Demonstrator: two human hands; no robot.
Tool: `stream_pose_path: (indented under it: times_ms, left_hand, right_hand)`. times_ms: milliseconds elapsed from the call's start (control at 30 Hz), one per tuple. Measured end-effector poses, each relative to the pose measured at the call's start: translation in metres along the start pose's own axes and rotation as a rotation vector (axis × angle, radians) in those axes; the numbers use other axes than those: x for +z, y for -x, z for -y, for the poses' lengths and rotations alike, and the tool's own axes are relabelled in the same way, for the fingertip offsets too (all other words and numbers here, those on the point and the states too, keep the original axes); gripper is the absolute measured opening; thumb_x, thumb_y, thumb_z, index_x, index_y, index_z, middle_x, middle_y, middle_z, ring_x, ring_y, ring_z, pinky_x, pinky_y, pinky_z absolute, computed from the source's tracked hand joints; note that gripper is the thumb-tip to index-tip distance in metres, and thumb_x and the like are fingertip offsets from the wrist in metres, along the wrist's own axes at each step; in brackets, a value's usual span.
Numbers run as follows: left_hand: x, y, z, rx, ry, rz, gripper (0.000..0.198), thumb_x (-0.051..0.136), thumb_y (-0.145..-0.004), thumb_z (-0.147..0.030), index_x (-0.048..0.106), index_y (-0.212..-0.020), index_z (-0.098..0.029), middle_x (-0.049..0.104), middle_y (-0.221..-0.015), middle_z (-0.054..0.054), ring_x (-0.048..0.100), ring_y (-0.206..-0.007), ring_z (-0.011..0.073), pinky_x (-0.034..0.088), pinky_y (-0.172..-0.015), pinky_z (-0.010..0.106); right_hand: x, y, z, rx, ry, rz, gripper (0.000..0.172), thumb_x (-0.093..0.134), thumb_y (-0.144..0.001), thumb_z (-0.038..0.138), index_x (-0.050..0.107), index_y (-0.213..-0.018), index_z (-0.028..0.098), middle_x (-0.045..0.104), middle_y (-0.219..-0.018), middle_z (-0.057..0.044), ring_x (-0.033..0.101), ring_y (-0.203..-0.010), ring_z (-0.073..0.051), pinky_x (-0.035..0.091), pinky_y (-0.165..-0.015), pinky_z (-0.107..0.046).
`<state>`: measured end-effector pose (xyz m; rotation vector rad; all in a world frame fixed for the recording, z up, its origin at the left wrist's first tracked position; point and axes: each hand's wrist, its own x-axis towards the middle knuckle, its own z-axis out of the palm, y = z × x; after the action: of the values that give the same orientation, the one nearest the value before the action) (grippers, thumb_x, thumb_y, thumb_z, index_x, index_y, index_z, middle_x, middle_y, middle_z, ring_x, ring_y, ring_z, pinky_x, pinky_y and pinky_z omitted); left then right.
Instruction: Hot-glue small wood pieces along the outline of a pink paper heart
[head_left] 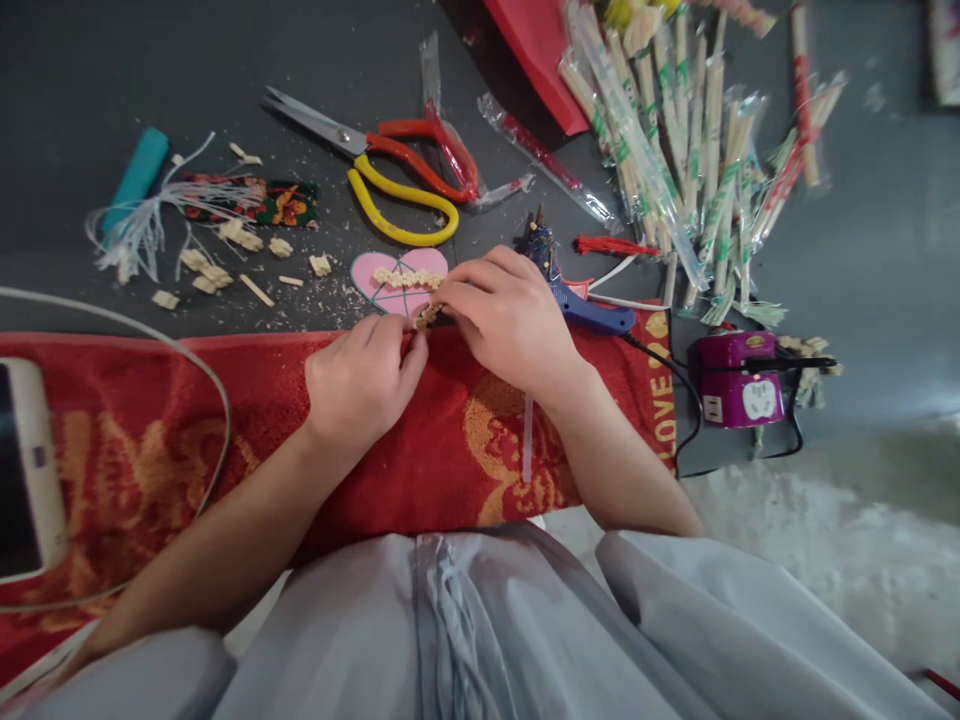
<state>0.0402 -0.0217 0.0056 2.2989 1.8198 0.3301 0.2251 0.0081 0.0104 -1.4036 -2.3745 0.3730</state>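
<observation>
My left hand [364, 378] and my right hand [510, 318] meet over a red towel [225, 430], fingers pinched together on a small pale wooden piece [429, 317]. Just beyond them lies a pink heart-shaped card [390, 285] with a row of pale wooden bits [409, 278] stuck across it. A blue glue gun [592, 315] lies right of my right hand.
Yellow and orange scissors [397, 190], cut wood chips [217, 265], a teal lighter [136, 180] and a bundle of wrapped chopsticks [675, 150] lie on the dark table. A purple box [739, 380] sits at right, a phone [26, 470] with a cable at left.
</observation>
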Motion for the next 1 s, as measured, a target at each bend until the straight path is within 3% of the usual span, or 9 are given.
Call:
stream_pose_path:
  times_ms: [233, 400, 767, 1000]
  left_hand:
    - [0.002, -0.002, 0.000, -0.022, -0.023, -0.024, 0.027, 0.052, -0.093, -0.040, 0.070, -0.093, -0.020, 0.065, -0.071, 0.003, 0.064, -0.071, 0.0198, 0.032, -0.057, 0.029]
    - [0.000, -0.005, -0.003, -0.070, -0.064, 0.042, 0.028, 0.050, -0.092, -0.040, 0.070, -0.095, -0.020, 0.067, -0.074, 0.003, 0.067, -0.078, 0.0222, 0.032, -0.058, 0.030]
    - [-0.001, -0.009, -0.007, -0.160, -0.098, 0.091, 0.033, 0.057, -0.092, -0.050, 0.068, -0.102, -0.020, 0.070, -0.079, 0.003, 0.068, -0.081, 0.0231, 0.029, -0.059, 0.032]
    - [-0.002, -0.010, -0.006, -0.095, -0.133, 0.083, 0.031, 0.051, -0.096, -0.045, 0.068, -0.104, -0.020, 0.071, -0.084, 0.004, 0.068, -0.081, 0.0216, 0.029, -0.058, 0.031]
  right_hand:
    - [0.000, 0.001, 0.000, 0.001, 0.016, 0.000, 0.035, 0.043, -0.099, 0.010, 0.075, -0.107, 0.022, 0.072, -0.110, -0.007, 0.057, -0.106, -0.024, 0.044, -0.095, -0.043]
    - [-0.007, 0.000, 0.003, 0.030, 0.044, -0.015, 0.037, 0.041, -0.102, 0.015, 0.076, -0.107, 0.024, 0.073, -0.113, -0.006, 0.059, -0.107, -0.024, 0.045, -0.097, -0.042]
    - [-0.068, 0.014, -0.016, 0.298, 0.198, -0.070, 0.020, 0.053, -0.098, 0.027, 0.072, -0.093, 0.025, 0.074, -0.095, -0.009, 0.067, -0.099, -0.030, 0.051, -0.091, -0.048]
    - [-0.075, 0.013, -0.008, 0.378, 0.197, 0.011, 0.018, 0.056, -0.096, 0.025, 0.073, -0.094, 0.023, 0.076, -0.101, -0.009, 0.068, -0.102, -0.028, 0.051, -0.092, -0.044]
